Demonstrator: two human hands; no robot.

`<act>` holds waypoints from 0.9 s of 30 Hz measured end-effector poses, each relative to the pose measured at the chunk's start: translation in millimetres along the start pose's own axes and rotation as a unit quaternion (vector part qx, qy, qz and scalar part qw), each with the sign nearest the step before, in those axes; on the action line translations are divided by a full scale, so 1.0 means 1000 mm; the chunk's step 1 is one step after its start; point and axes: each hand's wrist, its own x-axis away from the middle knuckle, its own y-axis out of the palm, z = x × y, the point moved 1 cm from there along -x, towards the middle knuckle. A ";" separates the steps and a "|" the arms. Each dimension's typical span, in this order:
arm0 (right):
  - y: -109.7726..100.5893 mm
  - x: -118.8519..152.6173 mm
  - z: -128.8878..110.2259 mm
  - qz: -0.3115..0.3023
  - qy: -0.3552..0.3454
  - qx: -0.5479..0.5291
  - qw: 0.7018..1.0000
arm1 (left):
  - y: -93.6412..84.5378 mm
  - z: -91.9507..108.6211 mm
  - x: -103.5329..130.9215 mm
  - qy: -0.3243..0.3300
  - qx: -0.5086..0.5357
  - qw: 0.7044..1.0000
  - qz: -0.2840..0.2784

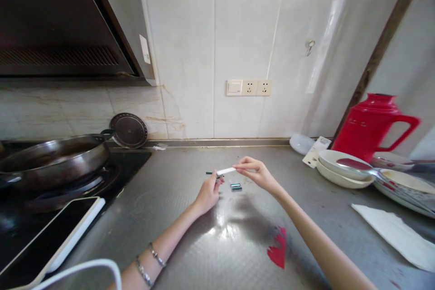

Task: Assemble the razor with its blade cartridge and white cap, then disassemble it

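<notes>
A slim white stick-like object [226, 171] is held level above the steel counter, its exact kind too small to make out. My left hand [209, 192] grips its left end between thumb and fingers. At the other end, my right hand [254, 173] pinches it with fingertips. Just below the object lie small green-and-silver cylinders that look like batteries [235, 186], side by side on the counter. A thin dark green piece [210, 173] shows beside my left thumb; whether it is held or lies behind cannot be made out.
A torn red scrap [278, 249] lies on the steel counter [176, 235]. To the left are a pan [57, 158] on the cooktop and a phone [54, 240] with a white cable [88, 263]. Stacked bowls [343, 176], a red thermos jug [367, 122] and white paper [394, 231] sit right.
</notes>
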 end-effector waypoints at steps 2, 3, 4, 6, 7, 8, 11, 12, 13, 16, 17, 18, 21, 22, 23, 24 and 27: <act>0.000 0.000 -0.001 -0.009 -0.003 0.002 1.000 | -0.001 0.000 0.000 -0.003 -0.003 1.000 0.000; 0.000 0.000 -0.001 -0.004 -0.003 0.005 1.000 | -0.001 0.000 0.000 -0.005 -0.002 1.000 -0.002; -0.001 0.000 -0.001 0.003 -0.002 0.009 1.000 | -0.001 -0.001 0.000 -0.006 -0.001 1.000 -0.004; -0.002 -0.001 -0.001 0.015 0.000 0.016 1.000 | -0.001 -0.001 0.000 -0.006 0.001 1.000 -0.007; -0.002 -0.001 -0.002 0.016 0.000 0.016 1.000 | -0.001 -0.002 0.000 -0.006 0.001 1.000 -0.006; -0.002 -0.001 -0.004 0.012 -0.003 0.013 1.000 | -0.001 -0.002 0.000 -0.006 0.001 1.000 -0.004; -0.001 -0.001 -0.006 -0.011 -0.011 0.001 1.000 | -0.001 -0.004 -0.001 -0.005 -0.003 1.000 -0.001; -0.001 -0.001 -0.006 -0.014 -0.011 0.000 1.000 | -0.001 -0.004 -0.001 -0.004 -0.004 1.000 -0.002; -0.001 0.000 -0.004 -0.013 -0.009 0.002 1.000 | -0.001 -0.004 -0.001 -0.002 -0.005 1.000 -0.002; -0.003 0.000 0.001 0.009 0.005 0.009 1.000 | -0.001 -0.003 0.000 0.002 -0.010 1.000 -0.007; -0.003 0.000 0.002 0.014 0.007 0.008 1.000 | -0.001 -0.003 0.000 0.003 -0.015 1.000 -0.008; -0.003 0.000 0.003 0.012 0.009 0.005 1.000 | -0.001 -0.003 0.000 0.003 -0.019 1.000 -0.008; 0.000 0.001 0.002 -0.009 0.011 -0.012 1.000 | -0.002 -0.004 0.000 0.003 -0.028 1.000 -0.006; 0.000 0.001 0.003 -0.012 0.014 -0.016 1.000 | -0.002 -0.004 0.000 0.005 -0.030 1.000 -0.007; -0.001 0.001 0.004 -0.011 0.019 -0.018 1.000 | -0.002 -0.004 0.000 0.006 -0.030 0.999 -0.008; -0.002 0.002 0.005 -0.006 0.025 -0.017 1.000 | -0.002 -0.003 0.000 0.008 -0.030 0.999 -0.010; -0.005 0.002 0.008 0.009 0.040 -0.027 0.999 | -0.003 0.000 0.000 0.009 -0.028 0.999 -0.013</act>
